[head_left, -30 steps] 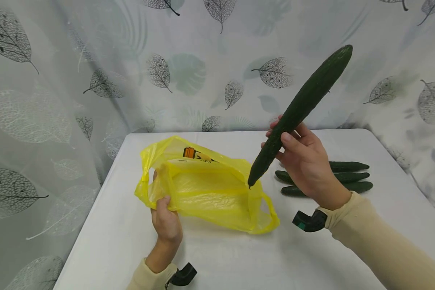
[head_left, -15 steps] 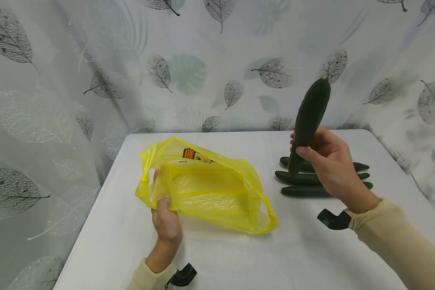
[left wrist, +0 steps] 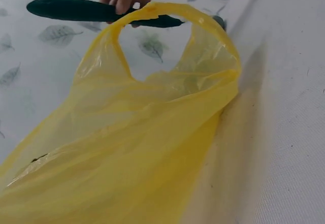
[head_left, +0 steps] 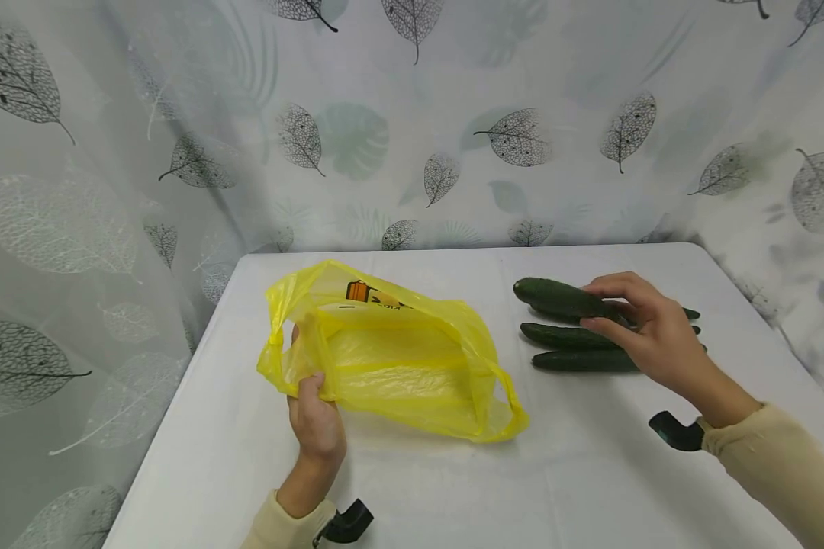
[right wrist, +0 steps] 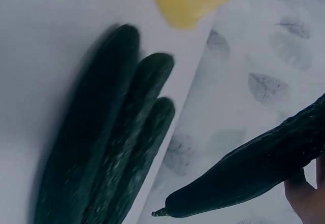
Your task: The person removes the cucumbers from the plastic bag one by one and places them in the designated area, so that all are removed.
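Observation:
My left hand [head_left: 318, 427] grips the side of a yellow plastic bag [head_left: 398, 358] near one handle, thumb in front and the other fingers mostly hidden behind the film. The bag's mouth gapes toward me. To the right, my right hand [head_left: 666, 339] holds a dark green cucumber [head_left: 552, 296] between thumb and fingers. It is raised over the rearmost of three cucumbers [head_left: 580, 361] lying side by side on the table. In the right wrist view, the held cucumber [right wrist: 238, 173] appears apart from the lying ones [right wrist: 91, 127]. The left wrist view shows the bag's other handle [left wrist: 177, 11] up close.
A white-covered table [head_left: 453, 496] bears everything. Behind it and to both sides hangs a pale curtain [head_left: 357, 69] printed with leaves. Each wrist wears a small black camera; the right one [head_left: 676, 431] sits by the beige sleeve.
My right hand has carried the cucumber right and down, from beside the bag to over the lying cucumbers, turning it from steeply tilted to nearly level. Left hand and bag have barely moved.

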### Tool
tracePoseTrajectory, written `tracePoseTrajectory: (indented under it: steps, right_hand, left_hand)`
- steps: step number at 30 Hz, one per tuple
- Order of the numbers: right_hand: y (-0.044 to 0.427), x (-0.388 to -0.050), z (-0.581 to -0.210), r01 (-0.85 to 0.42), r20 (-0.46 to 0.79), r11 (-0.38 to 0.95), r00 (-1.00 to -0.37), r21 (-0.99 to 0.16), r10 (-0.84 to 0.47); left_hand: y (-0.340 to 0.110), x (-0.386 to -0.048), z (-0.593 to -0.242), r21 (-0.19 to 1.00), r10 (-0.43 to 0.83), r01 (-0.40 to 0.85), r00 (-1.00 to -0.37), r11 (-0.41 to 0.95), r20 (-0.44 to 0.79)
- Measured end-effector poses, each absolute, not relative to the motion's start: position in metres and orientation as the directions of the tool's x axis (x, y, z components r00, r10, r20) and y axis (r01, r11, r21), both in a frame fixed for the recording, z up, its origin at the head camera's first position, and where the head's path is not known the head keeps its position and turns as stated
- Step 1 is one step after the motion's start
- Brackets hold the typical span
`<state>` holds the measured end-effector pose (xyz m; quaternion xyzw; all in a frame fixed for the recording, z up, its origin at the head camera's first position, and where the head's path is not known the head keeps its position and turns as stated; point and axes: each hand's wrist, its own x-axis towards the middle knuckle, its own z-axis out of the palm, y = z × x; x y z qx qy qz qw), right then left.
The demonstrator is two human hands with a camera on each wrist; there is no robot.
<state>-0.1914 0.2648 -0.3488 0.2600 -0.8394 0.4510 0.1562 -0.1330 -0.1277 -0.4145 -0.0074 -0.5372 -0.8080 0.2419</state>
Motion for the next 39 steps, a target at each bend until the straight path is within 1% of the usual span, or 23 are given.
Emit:
tracePoseTrajectory:
  steps: [3, 7, 14, 19, 23, 32, 39]
  right_hand:
    - [0.275, -0.188, -0.357, -0.571, 0.48, 0.577, -0.816, -0.584, -0.322]
    - [0.289, -0.183, -0.366, -0.545, 0.438, 0.674, -0.83, -0.499, -0.346]
    - [0.317, -0.175, -0.387, -0.514, 0.38, 0.774, -0.844, -0.369, -0.379]
    - [0.334, -0.171, -0.399, -0.513, 0.321, 0.813, -0.847, -0.278, -0.424]
    - [0.343, -0.17, -0.407, -0.509, 0.283, 0.821, -0.853, -0.259, -0.439]
    - [0.356, -0.17, -0.424, -0.506, 0.251, 0.833, -0.856, -0.225, -0.452]
    - [0.356, -0.166, -0.433, -0.486, 0.212, 0.84, -0.871, -0.239, -0.443]
  left_hand:
    - [-0.128, -0.133, -0.415, 0.861, -0.39, 0.403, -0.88, -0.311, 0.271]
    - [-0.128, -0.134, -0.417, 0.858, -0.391, 0.409, -0.878, -0.31, 0.277]
    - [-0.128, -0.134, -0.418, 0.859, -0.387, 0.412, -0.877, -0.304, 0.283]
    - [-0.128, -0.135, -0.418, 0.857, -0.406, 0.409, -0.873, -0.313, 0.269]
    - [-0.128, -0.135, -0.417, 0.858, -0.419, 0.399, -0.874, -0.324, 0.248]
    - [-0.13, -0.136, -0.419, 0.874, -0.447, 0.359, -0.874, -0.327, 0.191]
    - [-0.133, -0.136, -0.42, 0.872, -0.47, 0.369, -0.862, -0.323, 0.19]
